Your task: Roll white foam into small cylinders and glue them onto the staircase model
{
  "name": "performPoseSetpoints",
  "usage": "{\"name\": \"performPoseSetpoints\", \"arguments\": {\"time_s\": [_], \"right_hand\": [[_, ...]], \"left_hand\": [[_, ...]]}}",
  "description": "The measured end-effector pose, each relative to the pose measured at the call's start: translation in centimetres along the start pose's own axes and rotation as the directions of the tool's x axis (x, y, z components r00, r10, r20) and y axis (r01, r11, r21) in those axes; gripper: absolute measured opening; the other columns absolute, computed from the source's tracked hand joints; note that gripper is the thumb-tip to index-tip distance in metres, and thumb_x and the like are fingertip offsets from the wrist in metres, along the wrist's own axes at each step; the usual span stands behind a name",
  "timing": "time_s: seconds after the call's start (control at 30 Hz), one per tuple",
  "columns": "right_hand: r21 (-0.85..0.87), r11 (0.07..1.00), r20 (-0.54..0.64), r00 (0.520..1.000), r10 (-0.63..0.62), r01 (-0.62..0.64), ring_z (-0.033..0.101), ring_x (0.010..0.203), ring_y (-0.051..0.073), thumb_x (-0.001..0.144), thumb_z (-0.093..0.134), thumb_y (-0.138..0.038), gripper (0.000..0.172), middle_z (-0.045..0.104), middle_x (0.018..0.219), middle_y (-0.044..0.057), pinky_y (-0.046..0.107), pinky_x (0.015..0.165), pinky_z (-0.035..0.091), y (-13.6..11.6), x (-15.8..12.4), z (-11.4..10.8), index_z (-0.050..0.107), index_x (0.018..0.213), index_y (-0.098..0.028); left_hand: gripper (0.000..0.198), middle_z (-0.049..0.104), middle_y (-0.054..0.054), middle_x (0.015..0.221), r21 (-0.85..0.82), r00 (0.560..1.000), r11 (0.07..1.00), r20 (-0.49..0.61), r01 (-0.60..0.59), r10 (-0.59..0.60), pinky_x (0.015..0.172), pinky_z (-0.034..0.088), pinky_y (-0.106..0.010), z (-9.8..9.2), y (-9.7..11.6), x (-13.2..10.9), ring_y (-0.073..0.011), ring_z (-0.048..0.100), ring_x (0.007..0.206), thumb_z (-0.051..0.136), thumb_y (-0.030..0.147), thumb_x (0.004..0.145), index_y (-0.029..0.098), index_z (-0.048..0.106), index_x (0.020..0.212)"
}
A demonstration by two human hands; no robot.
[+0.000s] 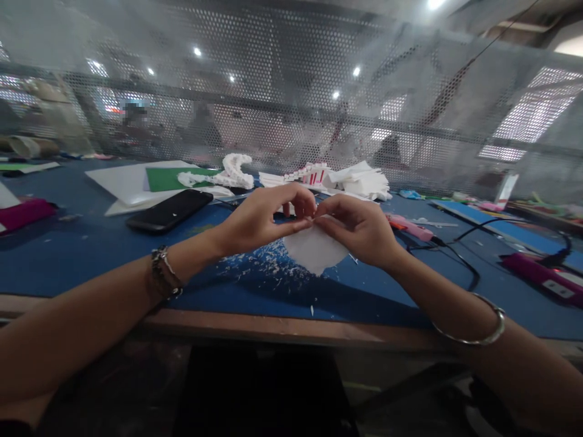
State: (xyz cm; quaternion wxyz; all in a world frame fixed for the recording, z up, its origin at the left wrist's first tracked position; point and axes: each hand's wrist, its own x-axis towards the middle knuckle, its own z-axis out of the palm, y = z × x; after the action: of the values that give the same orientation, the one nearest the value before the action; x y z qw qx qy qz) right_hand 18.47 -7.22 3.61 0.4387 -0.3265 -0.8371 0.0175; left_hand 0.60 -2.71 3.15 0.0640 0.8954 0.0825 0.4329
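Note:
Both of my hands meet above the middle of a blue tabletop [355,300]. My left hand [268,212] pinches the top edge of a thin white paper piece [316,250] between thumb and fingertips. From the other side, my right hand [357,226] pinches the same edge, its fingertips touching those of the left. The paper hangs below the fingers with a rounded lower outline. Fine detail at the fingertips is too small to make out. Small white scraps [273,264] lie scattered on the table beneath and to the left of the paper.
A black phone [169,211] lies left of my hands. Behind are white sheets [122,182], a green sheet [159,179], a white textured curved piece [237,171] and crumpled white paper [362,181]. At right are a pink-handled corded tool [410,227], black cable [471,273] and purple power strip [542,279].

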Motion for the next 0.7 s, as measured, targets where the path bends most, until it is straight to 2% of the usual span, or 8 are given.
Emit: {"name": "performPoseSetpoints", "arguments": {"time_s": [0.23, 0.43, 0.57, 0.7], "right_hand": [[0.171, 0.981, 0.047, 0.995, 0.082, -0.089, 0.05, 0.059, 0.006, 0.073, 0.055, -0.019, 0.005, 0.057, 0.066, -0.001, 0.018, 0.052, 0.039, 0.2, 0.1, 0.2, 0.054, 0.071, -0.014], [0.313, 0.936, 0.081, 0.987, 0.141, -0.16, 0.046, 0.053, 0.004, 0.073, 0.053, -0.015, 0.006, 0.051, 0.062, -0.004, 0.016, 0.045, 0.035, 0.4, 0.1, 0.5, 0.047, 0.072, -0.016], [0.36, 0.916, 0.106, 0.983, 0.149, -0.177, 0.046, 0.053, 0.004, 0.073, 0.053, -0.015, 0.006, 0.05, 0.063, -0.004, 0.016, 0.046, 0.036, 0.3, 0.1, 0.6, 0.046, 0.072, -0.016], [0.373, 0.912, 0.092, 0.985, 0.146, -0.17, 0.048, 0.055, 0.004, 0.073, 0.054, -0.016, 0.007, 0.05, 0.064, -0.004, 0.017, 0.049, 0.039, 0.3, 0.0, 0.8, 0.046, 0.072, -0.016]], "left_hand": [[0.021, 0.06, -0.001, 0.078, -0.081, 0.998, 0.996, -0.053, -0.024, 0.02, 0.053, 0.045, -0.016, 0.3, -0.3, -0.2, -0.0069, 0.055, 0.062, 0.06, 0.019, 0.074, 0.015, 0.046, 0.09], [0.023, 0.057, -0.002, 0.083, -0.081, 0.995, 0.996, -0.092, -0.047, 0.04, 0.063, 0.05, -0.019, 0.7, -0.4, -0.5, -0.0089, 0.057, 0.07, 0.058, 0.017, 0.075, 0.015, 0.045, 0.094], [0.019, 0.054, -0.003, 0.089, -0.077, 0.995, 0.996, -0.088, -0.05, 0.043, 0.068, 0.051, -0.02, 0.9, -0.2, -0.7, -0.0085, 0.057, 0.073, 0.055, 0.014, 0.077, 0.015, 0.046, 0.094], [0.024, 0.052, -0.003, 0.092, -0.179, 0.994, 0.983, -0.109, -0.045, 0.025, 0.072, 0.052, -0.02, 1.1, -0.3, -0.7, -0.0092, 0.057, 0.078, 0.056, 0.012, 0.075, 0.016, 0.045, 0.097]]}}
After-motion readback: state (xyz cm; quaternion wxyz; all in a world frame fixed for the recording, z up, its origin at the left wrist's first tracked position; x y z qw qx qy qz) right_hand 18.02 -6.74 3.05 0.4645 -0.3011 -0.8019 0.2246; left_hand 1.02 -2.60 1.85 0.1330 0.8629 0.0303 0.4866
